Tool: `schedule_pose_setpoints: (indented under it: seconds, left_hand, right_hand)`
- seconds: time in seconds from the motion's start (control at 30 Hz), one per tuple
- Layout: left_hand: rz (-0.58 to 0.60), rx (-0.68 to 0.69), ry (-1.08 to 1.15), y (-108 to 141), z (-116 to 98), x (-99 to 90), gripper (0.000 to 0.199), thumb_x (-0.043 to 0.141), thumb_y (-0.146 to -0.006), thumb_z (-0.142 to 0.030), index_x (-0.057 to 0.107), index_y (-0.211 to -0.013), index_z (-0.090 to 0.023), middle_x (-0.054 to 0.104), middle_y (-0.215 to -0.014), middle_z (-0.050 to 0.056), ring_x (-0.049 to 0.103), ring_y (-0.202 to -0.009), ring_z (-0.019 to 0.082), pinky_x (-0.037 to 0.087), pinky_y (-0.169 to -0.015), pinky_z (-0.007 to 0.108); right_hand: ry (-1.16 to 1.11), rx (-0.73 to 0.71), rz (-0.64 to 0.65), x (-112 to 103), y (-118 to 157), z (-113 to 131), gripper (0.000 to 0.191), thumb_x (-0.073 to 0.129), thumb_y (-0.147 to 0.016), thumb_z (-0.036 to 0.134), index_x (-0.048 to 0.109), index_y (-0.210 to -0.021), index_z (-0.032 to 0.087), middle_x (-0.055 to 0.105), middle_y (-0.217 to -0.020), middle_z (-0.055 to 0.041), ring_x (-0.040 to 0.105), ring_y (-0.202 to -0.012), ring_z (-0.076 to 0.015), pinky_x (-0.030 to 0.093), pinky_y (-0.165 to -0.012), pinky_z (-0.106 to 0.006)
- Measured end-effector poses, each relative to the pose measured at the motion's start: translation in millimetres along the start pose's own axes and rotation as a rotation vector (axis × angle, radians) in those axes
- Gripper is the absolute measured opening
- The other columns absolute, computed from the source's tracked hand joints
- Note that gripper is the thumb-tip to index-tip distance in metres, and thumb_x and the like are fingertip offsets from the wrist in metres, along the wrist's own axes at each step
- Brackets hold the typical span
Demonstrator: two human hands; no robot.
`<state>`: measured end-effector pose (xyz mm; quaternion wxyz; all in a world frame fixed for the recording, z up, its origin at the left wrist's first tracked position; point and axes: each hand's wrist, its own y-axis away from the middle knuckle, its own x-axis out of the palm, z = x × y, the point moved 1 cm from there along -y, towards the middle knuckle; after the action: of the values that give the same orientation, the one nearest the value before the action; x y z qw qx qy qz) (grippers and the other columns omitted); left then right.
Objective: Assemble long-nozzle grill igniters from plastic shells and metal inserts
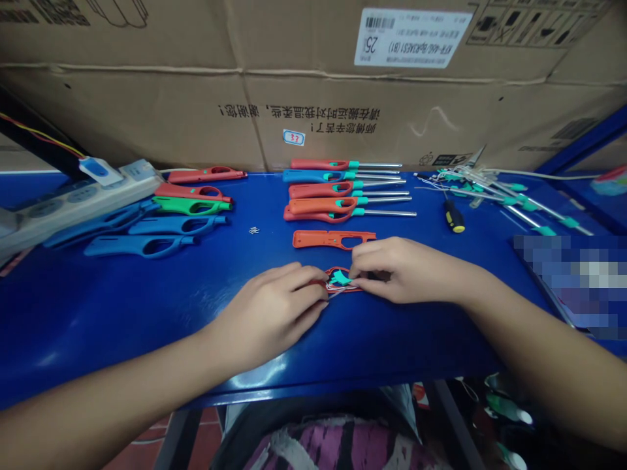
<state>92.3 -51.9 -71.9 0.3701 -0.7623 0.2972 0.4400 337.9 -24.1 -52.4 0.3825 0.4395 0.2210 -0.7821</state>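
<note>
Both my hands meet over a red lighter shell half [337, 269] on the blue bench. A green trigger piece [339, 279] and thin white wires lie in its opening. My left hand [281, 310] has its fingers closed around the shell's left end, which they hide. From the other side my right hand [392, 269] pinches at the right edge of the green trigger piece. Its fingertips cover the shell's right end. Just beyond the hands lies an orange lighter shell half [333, 239], inner side up.
Lighters with metal tubes [343, 190] lie stacked at the back. Coloured handle shells [161, 222] and a power strip [83, 202] are at left. At right are a screwdriver [453, 215], a pile of tubes with green parts [514, 196] and a partly blurred flat item [573, 281]. A cardboard box [171, 111] stands behind.
</note>
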Motion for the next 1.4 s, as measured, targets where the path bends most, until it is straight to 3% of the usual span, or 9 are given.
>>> schedule_pose_setpoints:
  seconds: [0.27, 0.5, 0.63, 0.83, 0.97, 1.07, 1.23, 1.4]
  left_hand:
    - [-0.020, -0.056, 0.082, -2.7, -0.7, -3.5, 0.024, 0.053, -0.102, -0.028, 0.075, -0.103, -0.018, 0.072, -0.111, 0.007, 0.068, -0.099, 0.021, 0.056, -0.085, 0.035]
    - [-0.101, -0.066, 0.144, -2.7, 3.3, -0.9, 0.018, 0.057, -0.100, -0.025, 0.073, -0.098, -0.015, 0.076, -0.102, 0.004, 0.071, -0.095, 0.017, 0.055, -0.086, 0.030]
    - [-0.095, -0.149, 0.186, -1.7, 6.1, -0.9, 0.015, 0.061, -0.098, -0.026, 0.072, -0.098, -0.016, 0.074, -0.097, 0.002, 0.069, -0.087, 0.015, 0.054, -0.078, 0.027]
    - [-0.099, -0.183, 0.227, -5.6, 9.9, -3.8, 0.015, 0.057, -0.099, -0.019, 0.072, -0.100, -0.017, 0.073, -0.100, 0.002, 0.068, -0.090, 0.013, 0.051, -0.084, 0.024]
    - [-0.085, -0.211, 0.230, -6.3, 10.4, -3.6, 0.013, 0.063, -0.096, -0.021, 0.073, -0.102, -0.017, 0.072, -0.092, 0.002, 0.067, -0.080, 0.012, 0.051, -0.072, 0.022]
    - [-0.057, -0.216, 0.215, -5.0, 10.0, -4.0, 0.019, 0.070, -0.091, -0.026, 0.073, -0.107, -0.015, 0.071, -0.090, 0.003, 0.066, -0.077, 0.014, 0.052, -0.069, 0.024]
    - [-0.011, -0.146, 0.093, -4.2, 11.8, -6.4, 0.029, 0.072, -0.090, -0.025, 0.071, -0.118, -0.016, 0.073, -0.101, 0.006, 0.064, -0.097, 0.023, 0.053, -0.086, 0.036]
    - [-0.013, -0.213, 0.148, -5.2, 13.8, -6.1, 0.027, 0.073, -0.089, -0.025, 0.072, -0.115, -0.018, 0.072, -0.100, 0.005, 0.065, -0.092, 0.021, 0.053, -0.083, 0.034]
  right_hand:
    - [-0.040, -0.034, -0.039, 1.2, -0.1, 4.4, 0.009, 0.061, -0.088, 0.008, 0.066, -0.082, 0.014, 0.057, -0.076, 0.0005, 0.052, -0.066, -0.0089, 0.039, -0.062, -0.021]
    - [-0.031, -0.043, -0.060, 2.4, 0.0, 7.7, 0.014, 0.059, -0.091, 0.012, 0.073, -0.086, 0.013, 0.064, -0.079, -0.0030, 0.058, -0.070, -0.0114, 0.043, -0.066, -0.023]
    - [0.042, -0.057, -0.033, 2.6, 0.9, 9.9, 0.018, 0.056, -0.093, 0.013, 0.074, -0.090, 0.013, 0.066, -0.083, -0.0048, 0.061, -0.075, -0.0132, 0.044, -0.068, -0.025]
    - [0.284, -0.071, -0.012, 5.2, 2.1, 15.1, 0.022, 0.052, -0.098, 0.020, 0.070, -0.085, 0.014, 0.062, -0.078, -0.0027, 0.056, -0.067, -0.0131, 0.037, -0.060, -0.027]
    - [0.359, -0.095, -0.040, 8.1, 2.3, 16.7, 0.025, 0.050, -0.099, 0.021, 0.067, -0.082, 0.014, 0.062, -0.077, -0.0026, 0.055, -0.066, -0.0129, 0.036, -0.060, -0.028]
    - [0.357, -0.099, -0.042, 9.1, 2.6, 17.1, 0.026, 0.049, -0.100, 0.021, 0.066, -0.082, 0.014, 0.061, -0.078, -0.0029, 0.055, -0.067, -0.0129, 0.037, -0.061, -0.027]
    - [0.362, -0.103, -0.051, 10.2, 3.0, 17.1, 0.023, 0.050, -0.099, 0.020, 0.066, -0.083, 0.014, 0.060, -0.078, -0.0019, 0.054, -0.066, -0.0124, 0.037, -0.060, -0.027]
    - [0.329, -0.163, -0.103, 11.2, 2.1, 13.3, 0.023, 0.050, -0.099, 0.020, 0.066, -0.084, 0.013, 0.059, -0.077, -0.0017, 0.051, -0.065, -0.0118, 0.037, -0.060, -0.026]
